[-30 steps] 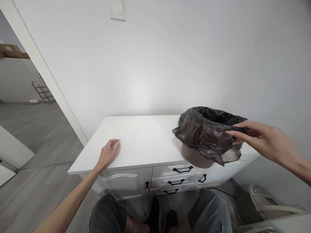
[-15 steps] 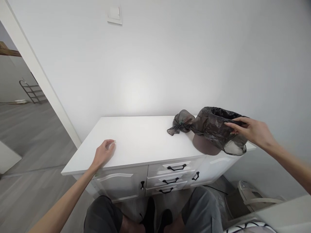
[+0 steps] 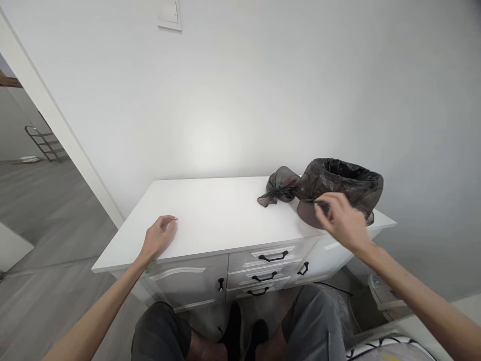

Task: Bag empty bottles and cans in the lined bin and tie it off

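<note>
A small brown bin lined with a black plastic bag (image 3: 340, 183) stands at the right end of a white cabinet top (image 3: 225, 215). A knotted tail of the bag (image 3: 278, 186) lies on the top to the bin's left. My right hand (image 3: 338, 220) is in front of the bin, fingers curled and pinching the bag's lower edge. Near the front left edge of the cabinet top rests my left hand (image 3: 160, 236), its fingers loosely curled with nothing in them.
The cabinet has drawers with black handles (image 3: 273, 257) and a door on the left. A white wall with a switch plate (image 3: 170, 15) rises behind it. A doorway (image 3: 41, 150) opens at left onto grey wood floor. A white appliance (image 3: 383, 296) sits on the floor at right.
My right hand left the bin's rim and dropped to the front of the bin, now pinching the bag lower down. The bin stands on the cabinet. My left hand stayed put.
</note>
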`<action>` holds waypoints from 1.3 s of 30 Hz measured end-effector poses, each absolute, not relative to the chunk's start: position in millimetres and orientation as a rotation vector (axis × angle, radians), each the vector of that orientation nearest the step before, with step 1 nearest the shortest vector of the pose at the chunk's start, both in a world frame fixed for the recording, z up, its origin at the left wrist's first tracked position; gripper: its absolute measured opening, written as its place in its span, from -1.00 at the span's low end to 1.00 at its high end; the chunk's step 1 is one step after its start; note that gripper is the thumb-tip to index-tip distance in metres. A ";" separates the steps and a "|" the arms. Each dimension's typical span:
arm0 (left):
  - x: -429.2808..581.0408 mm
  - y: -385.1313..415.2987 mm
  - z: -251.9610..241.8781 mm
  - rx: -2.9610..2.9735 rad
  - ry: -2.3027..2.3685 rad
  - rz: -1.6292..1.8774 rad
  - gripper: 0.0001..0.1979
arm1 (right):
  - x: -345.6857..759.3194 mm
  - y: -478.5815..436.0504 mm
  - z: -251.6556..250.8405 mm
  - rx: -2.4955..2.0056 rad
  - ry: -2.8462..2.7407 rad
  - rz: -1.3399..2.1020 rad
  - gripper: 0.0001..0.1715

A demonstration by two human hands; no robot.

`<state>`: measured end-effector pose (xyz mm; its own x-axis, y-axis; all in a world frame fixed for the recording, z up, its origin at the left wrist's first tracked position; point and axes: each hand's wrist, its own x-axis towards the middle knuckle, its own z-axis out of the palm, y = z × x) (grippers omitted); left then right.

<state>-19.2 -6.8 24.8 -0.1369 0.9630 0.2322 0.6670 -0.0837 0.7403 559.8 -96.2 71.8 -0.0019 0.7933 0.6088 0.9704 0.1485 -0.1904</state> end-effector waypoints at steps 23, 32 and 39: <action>-16.4 -7.0 27.7 1.738 1.798 1.128 -0.65 | 476.8 46.4 13.6 -2.256 -1.981 0.039 -0.42; -16.5 -6.8 26.4 1.698 1.803 1.109 -0.58 | 472.7 53.3 -18.8 -2.094 -1.922 0.047 -0.51; -15.5 -7.7 26.8 1.697 1.809 1.107 -0.60 | 439.7 26.0 -36.9 -1.832 -1.924 0.061 -0.61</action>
